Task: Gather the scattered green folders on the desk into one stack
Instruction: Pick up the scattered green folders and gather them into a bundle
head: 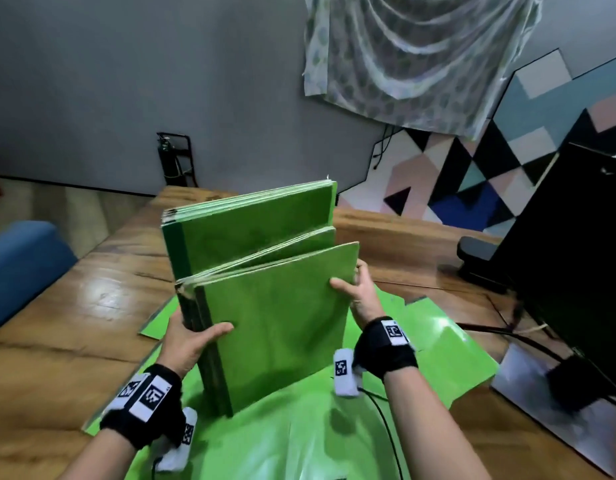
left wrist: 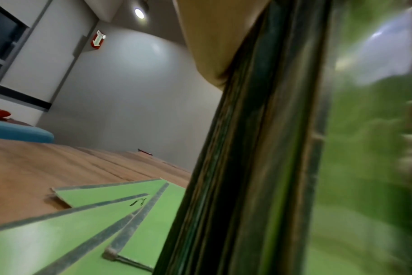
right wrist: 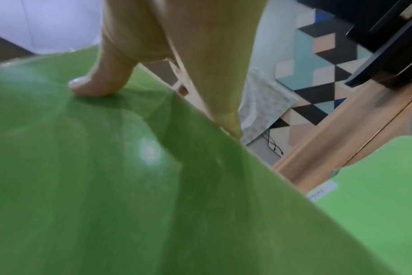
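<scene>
A bundle of green folders [head: 265, 292] stands upright on edge in the middle of the desk, its tops uneven with one group taller at the back. My left hand [head: 192, 337] grips the dark spine side [left wrist: 259, 148], thumb across the front cover. My right hand [head: 355, 292] grips the opposite edge, thumb on the front cover [right wrist: 106, 167] and fingers behind. More green folders [head: 448, 348] lie flat on the desk under and around the bundle, fanned out at the left [left wrist: 87, 214].
The wooden desk [head: 74, 306] stretches left and far. A black monitor [head: 576, 254] with its stand and cables sits at the right. A blue seat [head: 22, 265] stands off the desk's left edge. A patterned wall and hanging cloth are behind.
</scene>
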`<state>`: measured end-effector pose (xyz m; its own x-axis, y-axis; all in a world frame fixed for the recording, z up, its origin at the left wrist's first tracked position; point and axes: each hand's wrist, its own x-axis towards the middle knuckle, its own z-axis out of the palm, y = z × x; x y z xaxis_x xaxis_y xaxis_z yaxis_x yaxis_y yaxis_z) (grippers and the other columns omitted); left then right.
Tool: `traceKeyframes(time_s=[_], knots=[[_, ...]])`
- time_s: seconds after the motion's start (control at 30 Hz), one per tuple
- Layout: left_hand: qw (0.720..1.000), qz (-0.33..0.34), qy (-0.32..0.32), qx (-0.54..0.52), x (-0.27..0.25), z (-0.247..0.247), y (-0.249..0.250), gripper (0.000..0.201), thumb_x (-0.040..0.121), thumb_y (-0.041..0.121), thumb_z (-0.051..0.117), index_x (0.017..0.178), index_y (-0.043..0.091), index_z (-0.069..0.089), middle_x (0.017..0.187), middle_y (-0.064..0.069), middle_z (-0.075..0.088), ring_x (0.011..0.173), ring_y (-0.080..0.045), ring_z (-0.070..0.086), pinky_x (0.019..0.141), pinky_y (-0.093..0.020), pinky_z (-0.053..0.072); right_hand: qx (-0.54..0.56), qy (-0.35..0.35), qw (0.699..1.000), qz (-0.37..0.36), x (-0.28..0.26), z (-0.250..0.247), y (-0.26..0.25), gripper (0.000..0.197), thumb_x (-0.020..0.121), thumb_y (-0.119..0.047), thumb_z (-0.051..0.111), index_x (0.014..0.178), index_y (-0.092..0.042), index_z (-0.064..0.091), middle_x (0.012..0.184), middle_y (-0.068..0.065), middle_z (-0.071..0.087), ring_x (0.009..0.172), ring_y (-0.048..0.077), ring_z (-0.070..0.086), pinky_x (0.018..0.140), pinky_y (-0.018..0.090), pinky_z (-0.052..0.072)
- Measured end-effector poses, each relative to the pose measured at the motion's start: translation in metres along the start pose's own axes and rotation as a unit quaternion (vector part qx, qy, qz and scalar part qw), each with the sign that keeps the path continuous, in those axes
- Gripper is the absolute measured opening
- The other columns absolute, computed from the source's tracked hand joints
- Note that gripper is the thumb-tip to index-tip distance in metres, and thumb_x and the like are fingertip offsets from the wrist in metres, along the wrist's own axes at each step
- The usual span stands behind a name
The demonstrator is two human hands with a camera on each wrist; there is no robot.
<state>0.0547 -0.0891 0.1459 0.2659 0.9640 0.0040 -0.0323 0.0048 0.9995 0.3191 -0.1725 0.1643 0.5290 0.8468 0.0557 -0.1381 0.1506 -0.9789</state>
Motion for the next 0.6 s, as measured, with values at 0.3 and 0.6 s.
traceKeyframes(time_s=[0.3, 0.6], knots=[[0.993, 0.049, 0.102, -0.011, 0.01, -0.008, 0.029, 0.05, 0.074, 0.01, 0.072, 0.118, -0.003, 0.05, 0.105, -0.013, 0.06, 0.103, -0.024, 0.054, 0.089, -0.028, 0.047, -0.065, 0.023, 0.997, -0.021, 0.011, 0.047, -0.002, 0.048, 0.073, 0.003, 0.071, 0.115, -0.009, 0.052, 0.105, 0.01, 0.065, 0.088, 0.012, 0.066, 0.082, 0.03, 0.055], [0.995, 0.059, 0.086, 0.01, 0.017, -0.014, 0.019, 0.021, 0.076, 0.0, 0.069, 0.073, 0.018, 0.058, 0.046, 0.028, 0.062, 0.05, 0.019, 0.058, 0.051, 0.003, 0.043, -0.274, -0.006, 0.961, 0.033, 0.001, 0.03, 0.04, 0.07, 0.086, -0.041, 0.057, 0.143, -0.015, 0.028, 0.151, 0.009, 0.028, 0.139, 0.021, 0.027, 0.115, 0.039, 0.022]])
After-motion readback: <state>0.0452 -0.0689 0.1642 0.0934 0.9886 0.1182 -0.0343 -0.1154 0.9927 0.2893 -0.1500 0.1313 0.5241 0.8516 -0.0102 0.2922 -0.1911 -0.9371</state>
